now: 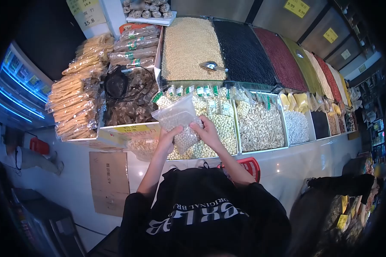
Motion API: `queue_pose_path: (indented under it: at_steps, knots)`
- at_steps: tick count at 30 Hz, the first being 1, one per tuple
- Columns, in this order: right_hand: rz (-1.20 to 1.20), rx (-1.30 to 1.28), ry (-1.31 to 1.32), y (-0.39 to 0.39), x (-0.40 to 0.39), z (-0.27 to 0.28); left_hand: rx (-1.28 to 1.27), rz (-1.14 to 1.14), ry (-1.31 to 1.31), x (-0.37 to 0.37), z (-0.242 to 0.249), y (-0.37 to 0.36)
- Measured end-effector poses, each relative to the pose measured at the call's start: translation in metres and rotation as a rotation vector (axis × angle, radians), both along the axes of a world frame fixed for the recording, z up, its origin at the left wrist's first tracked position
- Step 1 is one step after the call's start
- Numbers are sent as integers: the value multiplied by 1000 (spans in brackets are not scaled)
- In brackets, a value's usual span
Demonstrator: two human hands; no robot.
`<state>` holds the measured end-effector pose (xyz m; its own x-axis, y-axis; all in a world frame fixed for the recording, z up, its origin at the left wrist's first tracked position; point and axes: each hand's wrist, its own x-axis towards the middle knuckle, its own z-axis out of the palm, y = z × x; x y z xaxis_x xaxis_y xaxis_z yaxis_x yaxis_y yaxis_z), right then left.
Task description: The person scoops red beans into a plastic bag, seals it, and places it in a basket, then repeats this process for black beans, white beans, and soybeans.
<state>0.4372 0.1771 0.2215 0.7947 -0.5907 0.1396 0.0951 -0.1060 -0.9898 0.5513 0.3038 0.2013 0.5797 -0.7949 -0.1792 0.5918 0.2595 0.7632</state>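
A clear plastic bag (pixel 185 136) filled with small pale round pieces is held up in front of my chest. My left hand (pixel 169 138) grips its lower left side with the thumb across the front. On the other side, my right hand (pixel 206 132) pinches the bag's right edge between thumb and fingers. The bag's flat top flares out above both hands. Behind and below it lies a bin of pale round dried goods (pixel 222 128), with green-labelled bags (pixel 205 91) along its back edge.
Sloping bins of soybeans (pixel 188 43), black beans (pixel 244 51) and red beans (pixel 278 55) rise behind. A metal scoop (pixel 213 66) rests on the soybeans. Bagged yellow sticks (pixel 77 94) are stacked at left. A red basket (pixel 249 168) is by my right arm; people stand at both sides.
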Motion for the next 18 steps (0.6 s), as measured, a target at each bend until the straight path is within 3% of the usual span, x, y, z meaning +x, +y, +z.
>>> queue_pose_path:
  at_steps: [1, 3, 7, 9, 10, 11, 13, 14, 16, 18]
  knots:
    - [9, -3, 6, -1, 0, 0, -3, 9, 6, 0, 1, 0]
    - [40, -10, 266, -4, -3, 7, -1, 95, -11, 2, 6, -1]
    - [-111, -307, 221, 6, -12, 21, 134, 201, -179, 7, 22, -5]
    - [26, -1, 114, 11, -35, 37, 133, 236, -687, 1, 36, -3]
    - [117, 288, 137, 10, -46, 51, 193, 113, -773, -6, 46, 0]
    - [87, 300, 141, 9, -55, 55, 191, 80, -768, -14, 55, 0]
    - [41, 556, 229, 10, -72, 59, 83, -12, -1709, -31, 61, -5]
    - [-130, 334, 223, 21, -73, 68, 50, -61, -1700, -43, 55, -9]
    - [-226, 305, 334, 19, -102, 53, -100, -37, -1716, -70, 34, -19]
    - [-334, 211, 498, 21, -139, 30, -223, -197, -1640, -91, 14, -26]
